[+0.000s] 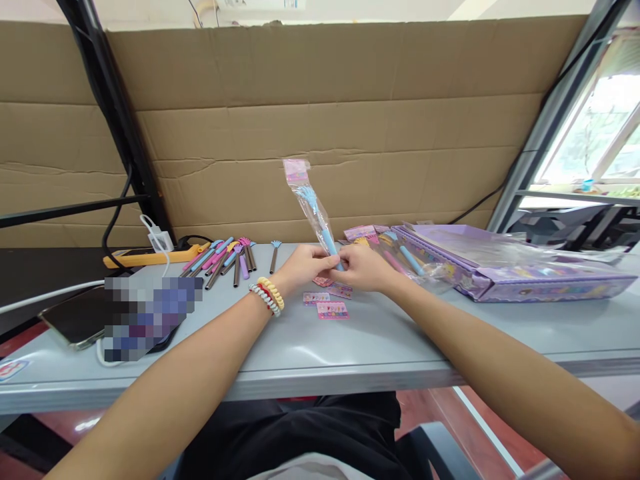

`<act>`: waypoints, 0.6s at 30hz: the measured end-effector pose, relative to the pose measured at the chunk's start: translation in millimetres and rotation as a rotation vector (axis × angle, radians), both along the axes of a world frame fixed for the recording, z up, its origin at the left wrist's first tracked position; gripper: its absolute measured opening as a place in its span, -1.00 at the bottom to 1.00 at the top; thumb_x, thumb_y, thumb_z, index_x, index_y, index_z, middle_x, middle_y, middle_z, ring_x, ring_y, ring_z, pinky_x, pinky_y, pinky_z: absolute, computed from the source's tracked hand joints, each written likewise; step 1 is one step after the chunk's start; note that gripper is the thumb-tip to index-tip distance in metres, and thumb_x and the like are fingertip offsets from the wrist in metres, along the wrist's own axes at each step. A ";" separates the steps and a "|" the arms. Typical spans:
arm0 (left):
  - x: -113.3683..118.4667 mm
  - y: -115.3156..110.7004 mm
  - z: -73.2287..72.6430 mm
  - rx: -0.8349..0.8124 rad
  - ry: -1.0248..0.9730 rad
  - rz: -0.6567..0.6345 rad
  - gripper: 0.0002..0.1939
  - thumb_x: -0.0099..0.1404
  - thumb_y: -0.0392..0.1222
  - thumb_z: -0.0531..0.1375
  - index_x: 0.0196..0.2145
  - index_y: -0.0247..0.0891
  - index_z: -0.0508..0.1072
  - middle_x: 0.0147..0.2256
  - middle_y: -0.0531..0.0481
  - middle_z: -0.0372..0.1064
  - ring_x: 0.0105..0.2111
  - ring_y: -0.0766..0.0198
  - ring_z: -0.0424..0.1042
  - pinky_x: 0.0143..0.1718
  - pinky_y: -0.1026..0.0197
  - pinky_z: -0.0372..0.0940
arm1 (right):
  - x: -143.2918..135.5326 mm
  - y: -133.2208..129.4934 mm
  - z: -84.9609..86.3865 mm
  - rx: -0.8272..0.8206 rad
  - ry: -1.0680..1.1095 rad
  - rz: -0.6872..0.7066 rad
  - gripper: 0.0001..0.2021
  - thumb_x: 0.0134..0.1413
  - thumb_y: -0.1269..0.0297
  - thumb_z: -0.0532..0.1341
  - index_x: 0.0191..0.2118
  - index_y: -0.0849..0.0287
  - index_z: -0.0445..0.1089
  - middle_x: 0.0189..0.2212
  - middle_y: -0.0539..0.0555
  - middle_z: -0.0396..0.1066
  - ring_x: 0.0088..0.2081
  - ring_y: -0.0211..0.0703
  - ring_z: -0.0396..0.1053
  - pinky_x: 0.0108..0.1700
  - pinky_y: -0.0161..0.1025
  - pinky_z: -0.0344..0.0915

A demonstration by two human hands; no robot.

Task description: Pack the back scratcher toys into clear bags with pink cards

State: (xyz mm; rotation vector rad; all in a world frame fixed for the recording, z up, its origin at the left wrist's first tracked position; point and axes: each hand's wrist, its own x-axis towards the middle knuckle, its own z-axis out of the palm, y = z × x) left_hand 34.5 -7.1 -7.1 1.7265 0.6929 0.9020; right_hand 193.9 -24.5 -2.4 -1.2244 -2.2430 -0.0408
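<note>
A blue hand-shaped stick (319, 217) stands tilted up to the left inside a clear plastic sleeve with a pink top label. My left hand (309, 267) and my right hand (363, 267) pinch its lower end together, above the table. Pink printed cards (333, 311) lie on the table just below my hands. Left of my left hand, a pile of colourful sticks with metal rods (220, 260) is spread out, with one blue-tipped stick (275, 257) apart from it. Bagged sticks (405, 253) lie beyond my right hand.
A purple box (545, 283) with plastic film on it sits at the right. On the left are a yellow power strip (150, 257) with a white charger, and a phone (85, 313) with cables. A cardboard panel (325, 127) stands behind the table.
</note>
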 end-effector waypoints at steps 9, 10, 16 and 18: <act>-36.7 30.0 1.3 0.554 0.609 0.508 -0.62 0.17 -0.08 0.13 -0.09 -0.29 0.44 -0.18 -0.12 0.46 -0.17 0.15 0.40 -0.10 0.16 0.26 | 60.8 9.7 30.6 -0.121 -0.093 -0.512 -0.67 -0.07 0.08 0.07 -0.68 0.18 0.19 -0.73 0.03 0.17 -0.63 -0.26 0.13 -0.55 -0.28 -0.03; -43.4 36.0 -1.4 0.580 0.720 0.529 -0.63 0.18 -0.08 0.11 -0.10 -0.29 0.44 -0.19 -0.11 0.46 -0.17 0.14 0.40 -0.11 0.17 0.26 | 73.3 12.7 33.4 -0.159 -0.112 -0.599 -0.66 -0.08 0.04 0.08 -0.67 0.17 0.20 -0.70 0.08 0.23 -0.62 -0.20 0.19 -0.56 -0.26 0.00; -58.3 52.6 -11.7 0.572 0.951 0.512 -0.61 0.20 -0.03 0.05 -0.12 -0.28 0.45 -0.19 -0.08 0.47 -0.19 0.18 0.42 -0.17 0.26 0.27 | 121.8 29.2 35.1 -0.440 -0.212 -0.771 -0.81 -0.17 0.15 0.16 -0.53 0.19 0.34 -0.46 0.20 0.42 -0.41 0.00 0.38 -0.43 -0.20 0.20; -55.9 52.3 -12.2 0.567 0.999 0.462 -0.59 0.18 -0.01 0.06 -0.11 -0.27 0.46 -0.18 -0.07 0.47 -0.17 0.19 0.42 -0.17 0.27 0.27 | 124.7 29.2 33.7 -0.532 -0.232 -0.812 -0.81 -0.19 0.16 0.19 -0.51 0.19 0.36 -0.46 0.20 0.42 -0.37 0.01 0.39 -0.40 -0.18 0.23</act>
